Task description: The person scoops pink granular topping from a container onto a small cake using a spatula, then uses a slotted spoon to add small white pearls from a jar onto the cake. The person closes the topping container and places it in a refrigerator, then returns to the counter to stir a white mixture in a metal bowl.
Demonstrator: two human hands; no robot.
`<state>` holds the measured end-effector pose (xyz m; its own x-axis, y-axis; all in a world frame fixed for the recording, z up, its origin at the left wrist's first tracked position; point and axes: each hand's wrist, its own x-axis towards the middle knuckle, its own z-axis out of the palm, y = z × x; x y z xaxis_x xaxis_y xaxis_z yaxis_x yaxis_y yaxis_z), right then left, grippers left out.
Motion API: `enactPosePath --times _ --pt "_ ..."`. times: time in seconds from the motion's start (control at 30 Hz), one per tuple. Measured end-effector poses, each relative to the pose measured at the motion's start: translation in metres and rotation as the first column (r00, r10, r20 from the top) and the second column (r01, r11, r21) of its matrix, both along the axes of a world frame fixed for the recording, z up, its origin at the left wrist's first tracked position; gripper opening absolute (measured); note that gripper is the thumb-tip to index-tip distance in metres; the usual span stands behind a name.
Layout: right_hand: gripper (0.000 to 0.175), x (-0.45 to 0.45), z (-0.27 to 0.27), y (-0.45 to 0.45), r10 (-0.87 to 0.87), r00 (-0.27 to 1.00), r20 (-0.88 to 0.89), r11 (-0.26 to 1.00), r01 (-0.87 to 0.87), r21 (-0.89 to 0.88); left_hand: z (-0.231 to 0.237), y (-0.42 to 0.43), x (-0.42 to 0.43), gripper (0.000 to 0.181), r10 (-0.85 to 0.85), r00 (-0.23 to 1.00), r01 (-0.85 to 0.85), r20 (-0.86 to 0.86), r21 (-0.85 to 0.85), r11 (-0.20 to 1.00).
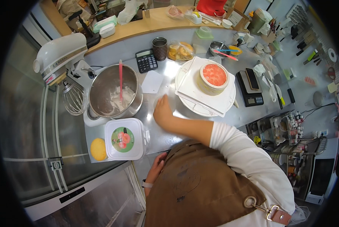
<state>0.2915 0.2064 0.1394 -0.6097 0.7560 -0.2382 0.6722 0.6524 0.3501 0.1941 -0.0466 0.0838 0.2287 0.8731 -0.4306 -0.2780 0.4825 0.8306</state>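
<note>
My right hand reaches over the metal worktop between the mixing bowl and the turntable. Its fingers are bunched and mostly hidden; a faint clear round thing seems to lie under them. My left hand hangs low against my brown apron, its fingers partly covered. A small round cake topped with orange-red pieces inside a pale rim stands on a square white board, on a white turntable. Whitish cream and an upright pink spatula are in the steel mixing bowl.
A stand mixer with a whisk stands left. In front are a lidded white tub and a yellow round cake. A calculator and tumbler stand behind; a scale carrying a phone lies right.
</note>
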Motion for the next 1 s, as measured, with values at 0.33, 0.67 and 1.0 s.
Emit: enactPosePath --times 0.33,0.67,1.0 --pt "0.109 0.055 0.018 -0.061 -0.003 0.914 -0.407 0.976 -0.086 -0.201 -0.029 0.042 0.017 0.044 0.103 0.993 -0.106 -0.06 -0.053 0.993" --pt "0.107 0.072 0.064 -0.064 -0.373 0.724 -0.581 0.835 -0.011 -0.55 -0.03 0.059 0.032 0.071 0.367 0.856 -0.355 0.364 -0.103 0.929" --pt "0.099 0.092 0.102 -0.087 -0.256 0.71 -0.656 0.846 -0.164 -0.507 -0.001 0.068 0.038 0.095 0.311 0.646 -0.389 0.697 -0.05 0.92"
